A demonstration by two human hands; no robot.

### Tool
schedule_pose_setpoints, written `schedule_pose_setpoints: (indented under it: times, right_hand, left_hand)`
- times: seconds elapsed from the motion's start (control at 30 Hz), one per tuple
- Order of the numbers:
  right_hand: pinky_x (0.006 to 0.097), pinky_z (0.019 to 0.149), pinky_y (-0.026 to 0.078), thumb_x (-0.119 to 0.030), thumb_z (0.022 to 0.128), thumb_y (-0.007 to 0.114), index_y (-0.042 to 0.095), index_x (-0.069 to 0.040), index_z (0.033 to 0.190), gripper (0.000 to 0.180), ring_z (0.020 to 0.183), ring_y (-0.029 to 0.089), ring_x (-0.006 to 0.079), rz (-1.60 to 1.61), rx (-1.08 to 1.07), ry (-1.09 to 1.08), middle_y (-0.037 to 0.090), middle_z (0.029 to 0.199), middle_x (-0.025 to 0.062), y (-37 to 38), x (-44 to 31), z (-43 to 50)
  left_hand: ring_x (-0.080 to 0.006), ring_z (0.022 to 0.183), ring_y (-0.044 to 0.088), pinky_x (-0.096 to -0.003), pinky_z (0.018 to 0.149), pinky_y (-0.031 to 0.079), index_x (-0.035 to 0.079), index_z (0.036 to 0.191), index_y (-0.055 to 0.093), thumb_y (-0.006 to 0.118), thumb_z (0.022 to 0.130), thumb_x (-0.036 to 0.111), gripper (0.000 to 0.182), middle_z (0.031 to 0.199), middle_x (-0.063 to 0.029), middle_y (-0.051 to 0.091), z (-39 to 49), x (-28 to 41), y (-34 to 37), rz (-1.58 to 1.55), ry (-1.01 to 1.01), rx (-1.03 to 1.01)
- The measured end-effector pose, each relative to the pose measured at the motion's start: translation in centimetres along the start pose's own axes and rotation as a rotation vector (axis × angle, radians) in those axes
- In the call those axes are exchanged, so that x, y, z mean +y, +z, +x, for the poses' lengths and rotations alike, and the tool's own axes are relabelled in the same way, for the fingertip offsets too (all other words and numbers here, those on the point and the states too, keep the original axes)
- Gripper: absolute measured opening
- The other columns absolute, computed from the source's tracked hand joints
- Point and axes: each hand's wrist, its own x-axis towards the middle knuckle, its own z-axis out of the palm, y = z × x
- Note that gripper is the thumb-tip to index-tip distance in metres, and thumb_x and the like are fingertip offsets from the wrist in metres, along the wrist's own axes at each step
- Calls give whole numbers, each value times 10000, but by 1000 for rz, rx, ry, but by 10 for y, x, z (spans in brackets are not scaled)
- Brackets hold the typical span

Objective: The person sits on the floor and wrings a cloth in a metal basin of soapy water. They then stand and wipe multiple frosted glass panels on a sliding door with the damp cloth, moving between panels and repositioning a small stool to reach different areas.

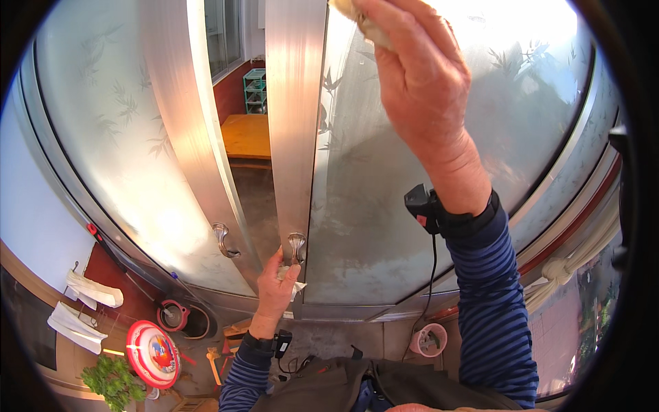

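My right hand [425, 77] is raised high against the frosted glass pane [370, 206] of the right door leaf, fingers closed on a pale yellowish cloth or pad [373, 31] that the top edge partly cuts off. Lower down, my left hand [275, 291] grips a crumpled white cloth or tissue [297, 289] at the edge of the same leaf, just below its curved metal handle [296, 244]. The left door leaf [190, 129] has a matching handle [222, 242]. A gap between the two metal-framed leaves shows the room behind.
Through the gap stand an orange-topped table [247, 135] and a green rack [255, 90]. At lower left are a red-and-white basin [135, 355], a bucket [175, 315], a leafy plant [110, 381] and hanging white cloths [77, 327]. A pink basket [431, 353] and knotted curtain [558, 270] are right.
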Motion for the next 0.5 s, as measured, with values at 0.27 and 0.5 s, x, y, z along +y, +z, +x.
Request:
schedule_pose_setpoints:
  times: [0.27,0.5]
  right_hand:
    - [425,1044,564,-38,838,732,740,4,1080,246,1238,647,292,279,-483,-82,674,1265,115,-30,-111,-126]
    - [430,1073,543,-81,782,742,745,-21,969,195,1229,637,281,392,-433,-202,673,1184,91,-24,-109,-98]
  left_hand:
    - [-200,1032,679,-341,901,533,22,1436,603,755,978,395,610,1204,-121,721,4,-2,-1,111,106,3]
    - [-186,1034,681,-346,931,538,5,1446,586,749,984,410,635,1192,-110,732,1,0,4,-17,41,-6]
